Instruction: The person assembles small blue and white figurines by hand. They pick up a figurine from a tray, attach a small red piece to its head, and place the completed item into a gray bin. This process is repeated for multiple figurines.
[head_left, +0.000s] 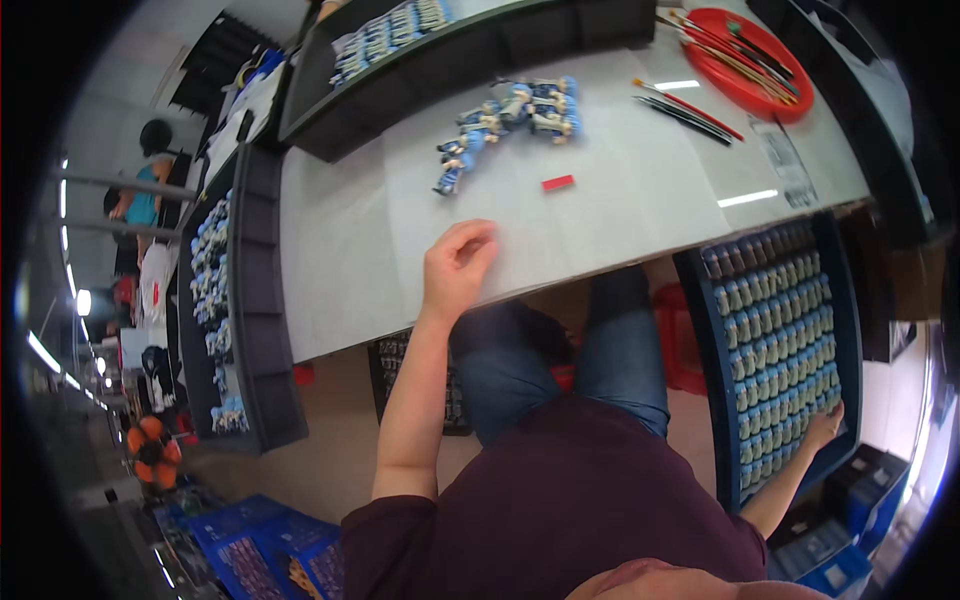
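My left hand (462,265) is over the near part of the white tabletop, its fingers curled toward the thumb, and I see nothing in it. Beyond it, a cluster of small blue-and-white figurines (550,108) lies on the table. A small red block (558,183) sits closer to the hand. Down at my right side, my right hand (824,428) reaches the outer edge of a dark tray (722,440) filled with rows of figurines (775,350). Its fingers bend at the end of a row; whatever is between them is hidden.
A red dish (708,62) of paintbrushes stands at the far right, with loose brushes (690,115) beside it. Dark bins with more figurines border the table at the back (480,75) and left (262,300). Blue crates (250,540) and an orange fan (153,450) are at lower left.
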